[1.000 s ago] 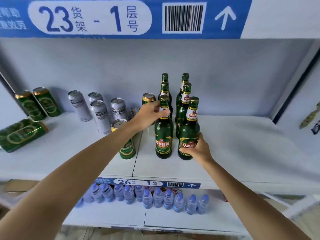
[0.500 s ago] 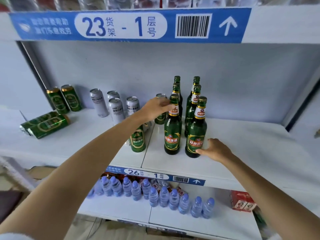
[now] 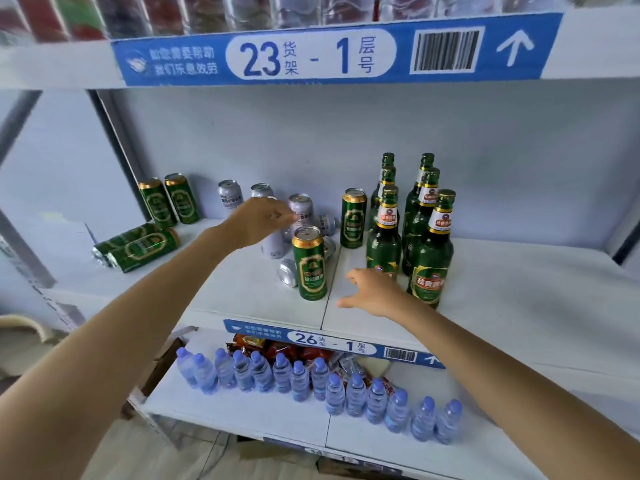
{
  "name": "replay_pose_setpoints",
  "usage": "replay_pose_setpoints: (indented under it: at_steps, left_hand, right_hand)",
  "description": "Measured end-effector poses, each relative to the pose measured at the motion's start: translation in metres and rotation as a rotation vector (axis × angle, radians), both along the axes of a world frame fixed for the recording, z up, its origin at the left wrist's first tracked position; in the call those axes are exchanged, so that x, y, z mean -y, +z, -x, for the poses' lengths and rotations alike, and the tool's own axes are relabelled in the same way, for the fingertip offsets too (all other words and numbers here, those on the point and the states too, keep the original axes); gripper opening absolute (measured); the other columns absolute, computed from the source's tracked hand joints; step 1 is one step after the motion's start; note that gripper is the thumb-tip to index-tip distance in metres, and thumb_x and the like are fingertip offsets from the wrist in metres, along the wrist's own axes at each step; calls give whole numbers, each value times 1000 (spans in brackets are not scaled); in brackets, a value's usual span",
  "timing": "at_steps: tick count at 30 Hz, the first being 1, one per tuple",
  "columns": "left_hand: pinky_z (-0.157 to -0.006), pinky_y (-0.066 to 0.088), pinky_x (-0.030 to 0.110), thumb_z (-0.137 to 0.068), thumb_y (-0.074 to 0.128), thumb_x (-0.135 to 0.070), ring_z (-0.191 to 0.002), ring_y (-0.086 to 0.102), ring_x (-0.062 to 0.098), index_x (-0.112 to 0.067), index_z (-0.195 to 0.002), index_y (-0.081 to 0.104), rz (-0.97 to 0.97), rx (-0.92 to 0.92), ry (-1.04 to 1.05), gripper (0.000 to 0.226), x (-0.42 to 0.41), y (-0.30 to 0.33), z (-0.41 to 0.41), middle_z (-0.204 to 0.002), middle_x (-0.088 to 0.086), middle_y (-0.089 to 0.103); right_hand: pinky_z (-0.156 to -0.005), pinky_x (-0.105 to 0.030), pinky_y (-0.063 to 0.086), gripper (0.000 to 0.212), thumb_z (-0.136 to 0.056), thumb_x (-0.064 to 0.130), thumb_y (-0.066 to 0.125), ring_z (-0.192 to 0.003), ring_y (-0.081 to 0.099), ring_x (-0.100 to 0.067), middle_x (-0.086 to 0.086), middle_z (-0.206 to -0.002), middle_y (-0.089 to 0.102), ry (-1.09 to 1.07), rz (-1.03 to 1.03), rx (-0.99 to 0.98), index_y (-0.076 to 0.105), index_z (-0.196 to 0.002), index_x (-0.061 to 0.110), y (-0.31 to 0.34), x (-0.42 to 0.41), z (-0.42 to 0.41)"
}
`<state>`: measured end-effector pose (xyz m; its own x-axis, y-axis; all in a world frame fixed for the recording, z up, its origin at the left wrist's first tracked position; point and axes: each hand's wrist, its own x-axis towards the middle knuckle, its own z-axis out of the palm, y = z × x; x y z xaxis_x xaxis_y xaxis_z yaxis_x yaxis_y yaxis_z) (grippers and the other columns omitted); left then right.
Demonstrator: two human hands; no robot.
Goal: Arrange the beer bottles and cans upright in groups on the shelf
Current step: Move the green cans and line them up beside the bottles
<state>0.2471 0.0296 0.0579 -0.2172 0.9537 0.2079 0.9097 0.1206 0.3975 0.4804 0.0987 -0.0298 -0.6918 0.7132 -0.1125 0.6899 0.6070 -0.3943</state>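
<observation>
Several green beer bottles point(image 3: 429, 251) stand upright in two rows on the white shelf point(image 3: 519, 289). Two green cans stand left of them, one in front point(image 3: 310, 268) and one behind point(image 3: 353, 218). Silver cans point(image 3: 300, 207) stand further left, and some silver cans point(image 3: 289, 271) lie on their sides. My left hand point(image 3: 258, 220) hovers over the silver cans with curled fingers, holding nothing that I can see. My right hand point(image 3: 372, 292) is open with spread fingers, just in front of the front-left bottle and right of the front green can.
Two green cans point(image 3: 169, 200) stand at the back left and two more point(image 3: 138, 247) lie on their sides near the left edge. Water bottles point(image 3: 311, 379) and snack packs fill the shelf below. The shelf's right half is bare.
My left hand has drawn back left from the bottle necks to the silver cans. My right hand has let go of the front-right bottle and moved left. The view has shifted.
</observation>
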Motion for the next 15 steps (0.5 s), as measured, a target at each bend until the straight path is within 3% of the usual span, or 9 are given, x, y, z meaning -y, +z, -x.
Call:
replay_pose_setpoints:
  at_steps: [3, 6, 12, 15]
  left_hand:
    - [-88, 46, 37, -93, 54, -44, -94, 61, 23, -16, -99, 71, 17, -11, 3, 33, 6, -3, 33, -97, 2, 68]
    - [-92, 46, 37, -92, 55, -47, -96, 59, 20, -26, -92, 70, 22, 25, -7, 25, 4, -6, 68, -91, -4, 63]
    - [-88, 45, 31, -94, 54, -42, -102, 62, 20, -13, -103, 72, -16, 147, -122, 35, -27, -8, 96, -106, 4, 70]
    - [-71, 44, 20, -94, 55, -41, -81, 60, 14, -11, -92, 68, -4, 241, -199, 32, -50, -10, 86, -88, 7, 68]
  right_hand:
    - [-107, -39, 39, 89, -78, 36, 76, -135, 43, -28, -12, -150, 40, -34, 95, -101, 29, -147, 6, -8, -5, 37]
    - [-104, -36, 40, 83, -72, 27, 81, -131, 47, -26, -10, -145, 47, -157, 183, -231, 37, -141, 9, -23, -18, 65]
    - [-90, -27, 43, 78, -67, 6, 82, -114, 59, -18, -4, -123, 61, -239, 371, -532, 43, -134, 17, -48, -27, 92]
    - [-93, -33, 48, 67, -63, 9, 85, -109, 60, -21, -4, -117, 56, -297, 304, -569, 51, -122, 14, -57, -27, 99]
